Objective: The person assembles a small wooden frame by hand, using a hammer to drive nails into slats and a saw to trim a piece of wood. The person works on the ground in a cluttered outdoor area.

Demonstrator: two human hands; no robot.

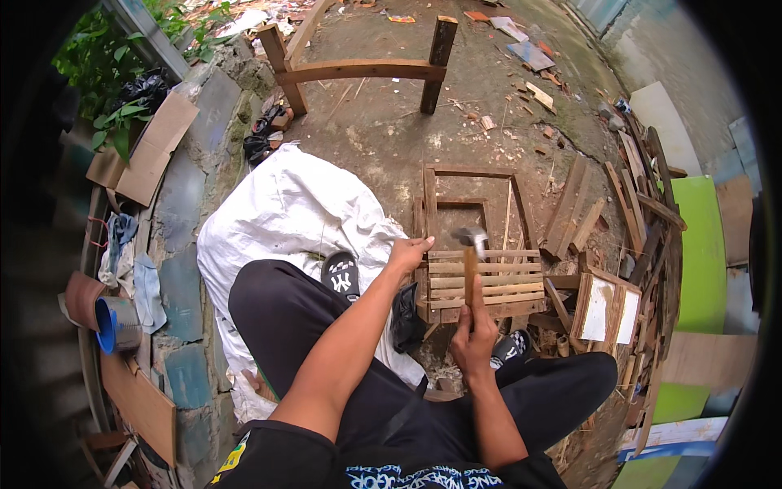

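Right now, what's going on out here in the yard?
A person sits on the ground working on a small slatted wooden crate. The right hand grips a wooden-handled hammer, its head raised just above the crate's top slats. The left hand rests on the crate's left corner. Wooden frames lie behind it, scrap planks are heaped to the right, and a white sack lies to the left.

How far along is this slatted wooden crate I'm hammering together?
Done: several slats already lie across the slatted crate panel. In hand: the right hand holds a hammer raised over the upper slats, while the left hand steadies the panel's left edge. Left: an open wooden frame behind it has no slats, and loose boards lie beside it.
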